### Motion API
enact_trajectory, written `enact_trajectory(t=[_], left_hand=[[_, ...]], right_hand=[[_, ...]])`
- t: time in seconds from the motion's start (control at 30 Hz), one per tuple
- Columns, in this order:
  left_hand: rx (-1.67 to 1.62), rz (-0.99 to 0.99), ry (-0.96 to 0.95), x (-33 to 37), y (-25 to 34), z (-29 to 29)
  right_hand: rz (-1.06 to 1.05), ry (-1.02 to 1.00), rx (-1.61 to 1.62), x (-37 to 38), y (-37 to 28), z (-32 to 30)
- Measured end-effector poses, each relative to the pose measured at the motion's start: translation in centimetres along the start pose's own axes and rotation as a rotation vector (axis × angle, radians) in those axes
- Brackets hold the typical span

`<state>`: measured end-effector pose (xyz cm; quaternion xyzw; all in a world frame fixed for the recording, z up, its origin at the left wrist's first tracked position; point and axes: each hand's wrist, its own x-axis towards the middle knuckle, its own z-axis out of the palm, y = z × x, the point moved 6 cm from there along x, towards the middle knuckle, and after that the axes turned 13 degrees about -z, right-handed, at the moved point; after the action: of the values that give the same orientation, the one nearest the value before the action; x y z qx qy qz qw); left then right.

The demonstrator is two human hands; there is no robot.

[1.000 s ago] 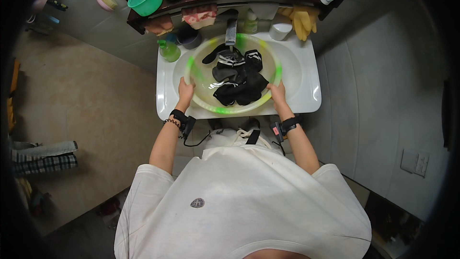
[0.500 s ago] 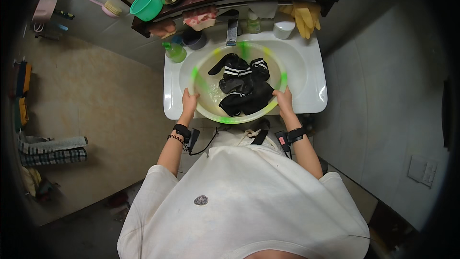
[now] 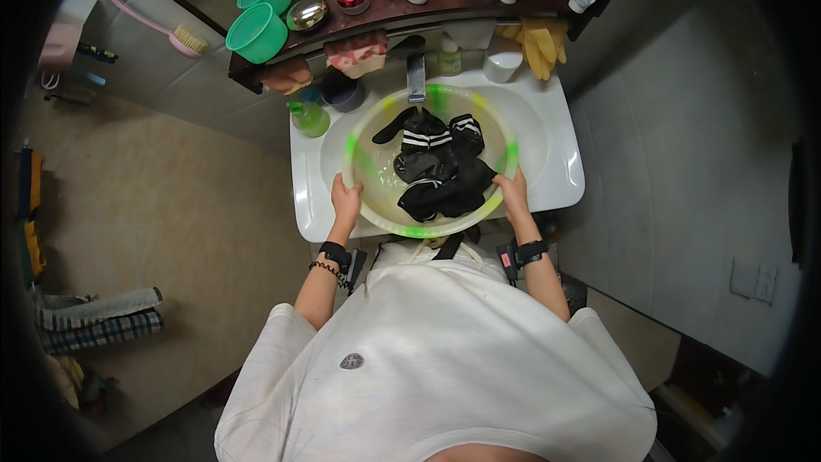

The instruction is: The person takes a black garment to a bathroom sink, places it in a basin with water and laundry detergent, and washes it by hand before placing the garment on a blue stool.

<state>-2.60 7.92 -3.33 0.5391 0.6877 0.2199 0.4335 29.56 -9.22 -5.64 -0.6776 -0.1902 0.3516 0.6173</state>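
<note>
A pale round basin (image 3: 419, 231) with green and yellow patches on its rim rests over the white sink, below the tap (image 3: 416, 77). Inside it, several black socks (image 3: 453, 192) with white stripes lie bunched in shallow water. My left hand (image 3: 345, 198) grips the basin's rim at the left, thumb up against the edge. On the opposite side, my right hand (image 3: 513, 194) is closed on the rim too. The fingers under the basin are partly hidden. Both wrists carry black straps with small devices.
The white sink (image 3: 556, 158) surrounds the basin. A green pump bottle (image 3: 310, 120) and dark cup (image 3: 344, 92) stand at its back left. Yellow gloves (image 3: 543, 47) hang at the back right. Above, a shelf (image 3: 376, 27) carries green tubs (image 3: 256, 34), jars and bottles.
The whole view has shifted, so the sink, shelf and basin sit lower in the picture. Both hands keep their hold on the basin's rim; the socks lie much as before.
</note>
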Motion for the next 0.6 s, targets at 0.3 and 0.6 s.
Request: enact_trajectory(t=[0.3, 0.6], left_hand=[[0.072, 0.049, 0.092, 3.9, -2.1, 0.5], [0.05, 0.023, -0.068, 2.4, 0.2, 0.4]], right_hand=[[0.002, 0.049, -0.2, 0.1, -1.0, 0.6], [0.042, 0.133, -0.174, -1.1, -2.4, 0.7]])
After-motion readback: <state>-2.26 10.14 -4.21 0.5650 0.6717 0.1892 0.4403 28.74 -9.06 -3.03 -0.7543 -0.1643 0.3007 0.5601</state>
